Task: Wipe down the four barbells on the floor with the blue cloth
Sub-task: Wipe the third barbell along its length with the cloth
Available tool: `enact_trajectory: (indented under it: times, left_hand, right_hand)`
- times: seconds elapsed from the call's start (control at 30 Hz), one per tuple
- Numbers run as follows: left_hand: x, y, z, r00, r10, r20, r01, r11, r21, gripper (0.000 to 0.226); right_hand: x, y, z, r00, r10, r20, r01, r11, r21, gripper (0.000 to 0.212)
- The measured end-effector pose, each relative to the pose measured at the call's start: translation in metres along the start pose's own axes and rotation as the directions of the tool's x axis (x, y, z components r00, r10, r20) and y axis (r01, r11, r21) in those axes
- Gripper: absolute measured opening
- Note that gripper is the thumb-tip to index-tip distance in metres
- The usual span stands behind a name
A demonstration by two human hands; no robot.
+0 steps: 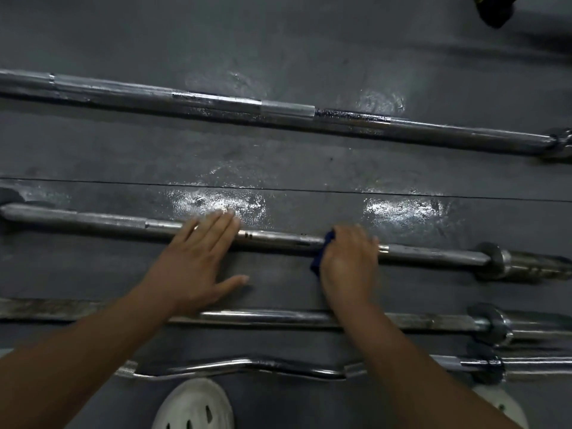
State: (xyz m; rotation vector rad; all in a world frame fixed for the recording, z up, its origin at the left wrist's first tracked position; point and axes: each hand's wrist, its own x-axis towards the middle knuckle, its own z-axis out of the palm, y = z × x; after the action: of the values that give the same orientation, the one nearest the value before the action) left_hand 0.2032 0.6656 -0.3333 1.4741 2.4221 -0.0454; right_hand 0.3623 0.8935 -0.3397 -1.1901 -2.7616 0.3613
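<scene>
Several steel barbells lie side by side on the dark floor. The far barbell (278,111) runs across the top. On the second barbell (272,238) my left hand (198,261) lies flat with fingers spread, pressing the shaft. My right hand (348,261) is closed around the same shaft with the blue cloth (322,253) bunched under it; only a dark blue edge shows at the hand's left. A third straight barbell (278,317) passes under both forearms. Nearest me lies a curved barbell (247,366).
Wet shiny patches (216,202) mark the floor beyond the second barbell. A floor seam (309,189) runs left to right. My white shoes (195,405) stand at the bottom edge. A dark object (493,9) sits at the top right corner.
</scene>
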Motion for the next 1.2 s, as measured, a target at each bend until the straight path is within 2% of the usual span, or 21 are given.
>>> enact_trajectory:
  times: [0.03,0.07,0.13,0.17,0.27,0.37,0.43,0.5,0.57,0.67,0.73,0.8,0.9,0.97,1.03,1.07,1.13,1.2]
  left_hand:
    - [0.008,-0.003,-0.002,1.0,-0.009,0.003,0.009,1.0,0.0,0.1]
    - [0.018,-0.005,-0.005,0.999,-0.034,0.003,0.034,0.999,-0.013,0.101]
    - [0.035,-0.009,-0.014,0.998,-0.064,0.011,0.065,0.997,-0.031,0.104]
    - [0.04,-0.012,-0.017,0.998,-0.057,0.012,0.057,0.998,-0.018,0.105]
    - [0.029,-0.016,-0.018,0.998,-0.035,-0.051,0.036,0.999,0.007,0.099]
    - [0.015,-0.016,-0.005,0.998,-0.032,-0.061,0.033,0.999,0.018,0.101]
    - [0.019,-0.017,-0.002,0.998,-0.025,-0.053,0.026,0.999,0.027,0.103]
    - [0.029,-0.019,-0.006,0.999,-0.032,-0.038,0.033,0.999,0.026,0.105]
    - [0.043,-0.026,-0.015,0.998,-0.053,-0.021,0.054,0.999,0.011,0.107]
    - [0.058,-0.039,-0.026,0.999,-0.037,-0.005,0.037,0.999,0.015,0.107]
    - [0.057,-0.047,-0.026,0.999,-0.027,-0.045,0.029,0.999,0.035,0.104]
    - [0.052,-0.049,-0.021,0.998,-0.033,-0.052,0.035,0.998,0.046,0.105]
    - [0.057,-0.052,-0.021,0.998,-0.049,-0.039,0.05,0.998,0.023,0.109]
    - [0.067,-0.053,-0.026,0.997,-0.066,-0.033,0.067,0.998,0.021,0.111]
    - [0.076,-0.053,-0.032,0.995,-0.093,-0.021,0.093,0.995,0.022,0.113]
    - [0.08,-0.053,-0.034,0.994,-0.106,0.001,0.106,0.994,0.024,0.114]
    - [0.087,-0.055,-0.039,0.992,-0.122,0.019,0.122,0.992,0.025,0.114]
    - [0.091,-0.055,-0.043,0.993,-0.118,-0.014,0.118,0.993,0.015,0.111]
  right_hand:
    - [0.002,-0.021,0.004,0.997,-0.074,0.002,0.074,0.997,0.014,0.008]
    - [0.002,-0.042,0.009,0.985,-0.168,0.051,0.167,0.986,0.018,0.015]
    - [0.003,-0.067,0.014,0.928,-0.314,0.201,0.315,0.949,0.03,0.041]
    - [0.011,-0.067,0.012,0.91,-0.341,0.236,0.344,0.939,0.029,0.048]
    - [0.03,-0.02,0.006,0.944,-0.265,0.198,0.281,0.958,-0.057,0.044]
    - [0.038,0.033,-0.004,0.997,-0.028,0.066,0.033,0.996,-0.085,0.044]
    - [0.039,0.015,0.0,0.998,0.053,0.041,-0.05,0.996,-0.073,0.037]
    - [0.041,-0.029,0.01,0.997,-0.02,0.078,0.023,0.999,-0.035,0.033]
    - [0.041,-0.068,0.017,0.966,-0.199,0.166,0.199,0.98,0.015,0.038]
    - [0.059,-0.066,0.008,0.899,-0.344,0.27,0.36,0.933,-0.011,0.046]
    - [0.071,-0.033,-0.001,0.913,-0.32,0.253,0.345,0.937,-0.059,0.041]
    - [0.075,0.001,-0.01,0.953,-0.224,0.206,0.245,0.966,-0.079,0.038]
    - [0.075,-0.005,-0.005,0.983,-0.097,0.154,0.108,0.992,-0.064,0.034]
    - [0.082,-0.042,0.005,0.965,-0.194,0.175,0.202,0.979,-0.027,0.03]
    - [0.088,-0.081,0.011,0.898,-0.372,0.234,0.372,0.927,0.046,0.032]
    - [0.091,-0.095,0.011,0.872,-0.414,0.262,0.409,0.909,0.078,0.034]
    - [0.099,-0.099,0.007,0.87,-0.402,0.285,0.395,0.915,0.086,0.035]
    - [0.103,-0.076,-0.001,0.908,-0.338,0.246,0.333,0.941,0.062,0.032]
